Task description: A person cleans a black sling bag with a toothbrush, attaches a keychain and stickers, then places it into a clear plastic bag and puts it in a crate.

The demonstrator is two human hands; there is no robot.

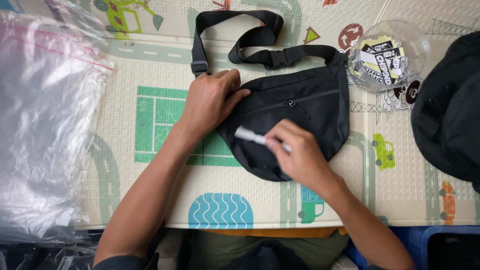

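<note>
A black waist bag (310,107) with a zipped front pocket lies flat on a patterned foam play mat (150,65). Its strap (235,37) with a buckle loops away toward the far side. My left hand (212,100) presses down on the bag's left corner, fingers bent against the fabric. My right hand (297,155) rests over the bag's lower middle and holds a small white pen-like stick (252,136) that points left across the bag.
A pile of clear plastic bags (45,125) fills the left side. A clear round container of stickers (387,55) stands at the far right, with a black fabric item (450,110) beside it. A blue bin (440,245) sits at the lower right.
</note>
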